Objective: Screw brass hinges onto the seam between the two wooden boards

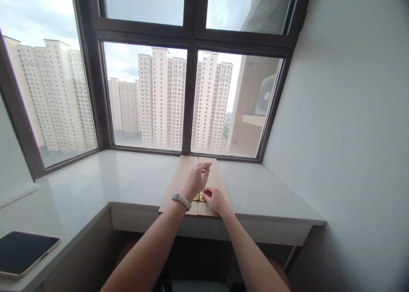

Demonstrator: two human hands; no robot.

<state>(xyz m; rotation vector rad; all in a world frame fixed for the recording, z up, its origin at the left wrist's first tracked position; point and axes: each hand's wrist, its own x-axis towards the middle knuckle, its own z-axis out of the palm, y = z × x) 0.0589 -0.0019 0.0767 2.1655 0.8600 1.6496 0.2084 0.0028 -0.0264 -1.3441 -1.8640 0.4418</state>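
Two pale wooden boards [213, 172] lie side by side on the white counter, their long edges meeting at a seam. A gold metal hinge [200, 197] sits across that seam near the front end, partly covered by my fingers. My left hand [196, 179], with a watch at the wrist, is closed around a small screwdriver [207, 168] with a yellow and dark handle, held upright over the hinge. At the hinge's right side, my right hand [215, 199] has its thumb and fingers pinched together by the screwdriver's lower end. Whatever they grip is too small to make out.
The white counter [134, 172] runs under a dark-framed window [188, 96] and turns toward me at left. A tablet [27, 251] lies on that left part. A white wall [345, 113] rises at right, and the counter's front edge is close to the boards' near ends.
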